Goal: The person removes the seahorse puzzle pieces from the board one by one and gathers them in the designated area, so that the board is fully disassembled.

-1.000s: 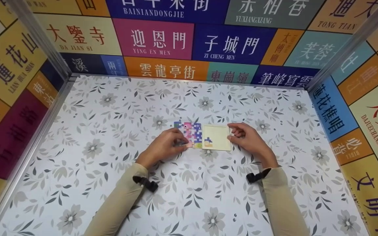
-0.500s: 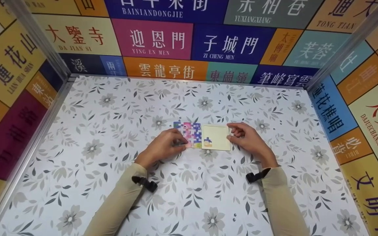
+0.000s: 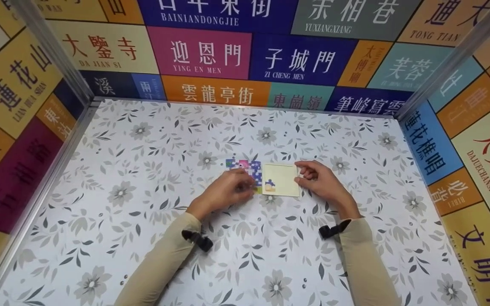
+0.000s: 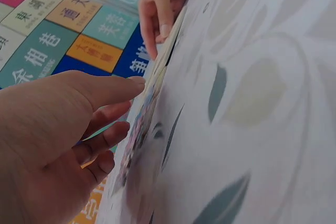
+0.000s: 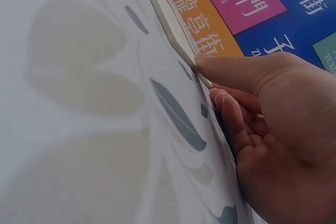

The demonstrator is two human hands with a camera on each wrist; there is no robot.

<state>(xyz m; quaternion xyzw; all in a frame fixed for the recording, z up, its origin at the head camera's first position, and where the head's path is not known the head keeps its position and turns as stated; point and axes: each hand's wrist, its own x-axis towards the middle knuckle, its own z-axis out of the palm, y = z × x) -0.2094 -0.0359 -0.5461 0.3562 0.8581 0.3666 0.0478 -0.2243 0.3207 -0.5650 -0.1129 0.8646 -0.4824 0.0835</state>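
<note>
A small cream puzzle tray [image 3: 285, 178] lies flat on the table, with a blue and orange puzzle section [image 3: 270, 186] in its lower left corner. Against its left side sit colourful puzzle pieces [image 3: 256, 170], pink, purple and green, partly covered by my left hand [image 3: 223, 190]. That hand hovers low over them; in the left wrist view its thumb [image 4: 118, 90] is stretched out and its fingers are loosely bent, with nothing seen between them. My right hand [image 3: 323, 180] holds the tray's right edge between thumb and forefinger, and its other fingers curl under.
The table [image 3: 177, 263] has a white cloth with grey flowers and leaves. Panels with coloured lettered blocks [image 3: 204, 53] close off the back and both sides. Metal posts [image 3: 64, 55] stand at the back corners. Both wrists wear black camera straps [image 3: 198, 241].
My left hand has moved right, from the left edge of the puzzle pieces to over their lower middle, covering more of them. The right hand and the tray stay in place.
</note>
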